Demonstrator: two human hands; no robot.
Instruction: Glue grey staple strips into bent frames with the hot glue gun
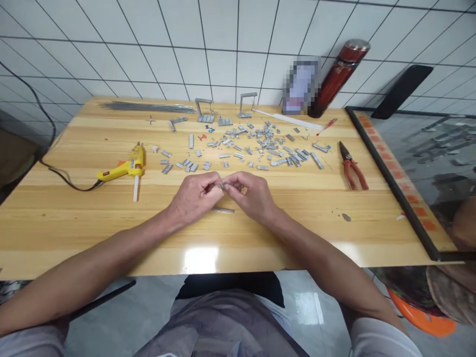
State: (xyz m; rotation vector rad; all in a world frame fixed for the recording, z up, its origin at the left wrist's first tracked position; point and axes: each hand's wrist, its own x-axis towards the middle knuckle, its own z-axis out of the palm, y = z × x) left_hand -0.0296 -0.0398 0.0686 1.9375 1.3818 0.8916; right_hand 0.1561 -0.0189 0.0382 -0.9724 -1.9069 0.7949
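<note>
Metal (223, 186) (tiny) between pinched hands (197, 196) (251, 194)

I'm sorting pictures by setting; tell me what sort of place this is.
Probably a small craft workshop: a yellow glue gun, pliers and scattered grey pieces lie on the wooden table.

L hand (197, 196) & R hand (253, 194) pinch tiny grey pc (223, 186) over tbl (92, 218).

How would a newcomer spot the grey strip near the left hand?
On the wooden table, find where the left hand and right hand meet. Just on the person's side of them lies a thin, straight grey strip. Unlike the scattered grey pieces beyond the hands, it sits between them and the table's near edge.
</note>
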